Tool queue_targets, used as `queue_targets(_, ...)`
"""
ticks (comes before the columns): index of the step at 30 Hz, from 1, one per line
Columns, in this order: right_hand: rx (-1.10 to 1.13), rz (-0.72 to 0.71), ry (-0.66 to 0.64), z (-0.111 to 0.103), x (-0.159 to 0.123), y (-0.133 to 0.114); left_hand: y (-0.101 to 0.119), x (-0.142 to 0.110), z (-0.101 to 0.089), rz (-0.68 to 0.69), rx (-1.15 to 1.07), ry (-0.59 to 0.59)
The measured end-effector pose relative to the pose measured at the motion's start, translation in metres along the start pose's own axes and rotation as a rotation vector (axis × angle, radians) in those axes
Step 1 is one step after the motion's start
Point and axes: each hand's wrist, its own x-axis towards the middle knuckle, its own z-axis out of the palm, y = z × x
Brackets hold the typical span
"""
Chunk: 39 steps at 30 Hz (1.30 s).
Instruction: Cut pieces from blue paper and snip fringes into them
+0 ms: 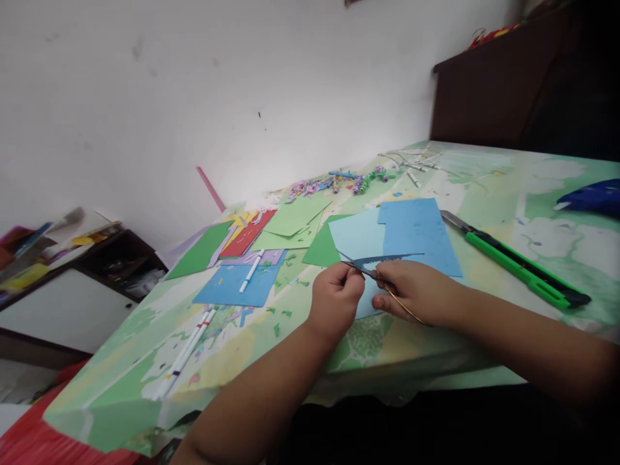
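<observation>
My right hand (416,289) is closed around the gold handles of a pair of scissors (394,292). Their dark blades point left, toward my left hand (338,294). That hand is closed, thumb and fingers pinched at the blade tips; whatever it pinches is too small and hidden to make out. A dark blue strip edge (404,257) shows just behind the blades. Beyond the hands lie a pale blue sheet (357,232) and a mid-blue sheet (416,226), partly overlapping. Another pale blue piece (367,307) shows beneath my hands.
A green utility knife (518,261) with its blade out lies at right, near a dark blue object (591,197). Coloured sheets, including a red one (247,236), white sticks (186,352) and paper scraps cover the left. Rolled paper pieces (361,184) lie toward the wall.
</observation>
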Motion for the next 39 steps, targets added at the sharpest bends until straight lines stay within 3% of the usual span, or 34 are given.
queue_targets(3, -0.010, 0.026, -0.055, -0.005, 0.001, 0.000, -0.001, 0.003, -0.002, -0.003, -0.094, 0.033)
queue_targets(8, -0.069, 0.094, -0.117, -0.013, 0.003, 0.004, 0.000, 0.016, -0.011, -0.047, -0.373, 0.242)
queue_targets(11, -0.070, 0.133, -0.093, -0.016, 0.004, 0.007, 0.001, 0.023, -0.014, -0.085, -0.483, 0.310)
queue_targets(13, -0.024, 0.144, 0.004, -0.017, 0.004, 0.010, 0.001, 0.024, -0.013, -0.116, -0.493, 0.292)
queue_targets(15, 0.094, 0.181, 0.213, -0.018, 0.004, 0.014, -0.001, 0.024, -0.010, -0.156, -0.472, 0.212)
queue_targets(17, 0.293, 0.264, 0.449, -0.018, 0.006, 0.021, -0.003, 0.021, -0.008, -0.181, -0.416, 0.116)
queue_targets(19, 0.521, 0.351, 0.563, -0.016, 0.009, 0.028, -0.006, 0.018, -0.006, -0.174, -0.338, 0.052)
queue_targets(24, 0.912, 0.264, 0.431, -0.011, 0.016, 0.030, -0.007, 0.015, -0.007, -0.171, -0.211, -0.075)
queue_targets(27, 1.094, 0.230, 0.358, -0.011, 0.016, 0.024, -0.006, 0.015, -0.009, -0.177, -0.191, -0.079)
queue_targets(39, 1.041, 0.159, 0.159, -0.002, 0.014, 0.025, 0.000, 0.014, -0.006, -0.190, -0.142, -0.127)
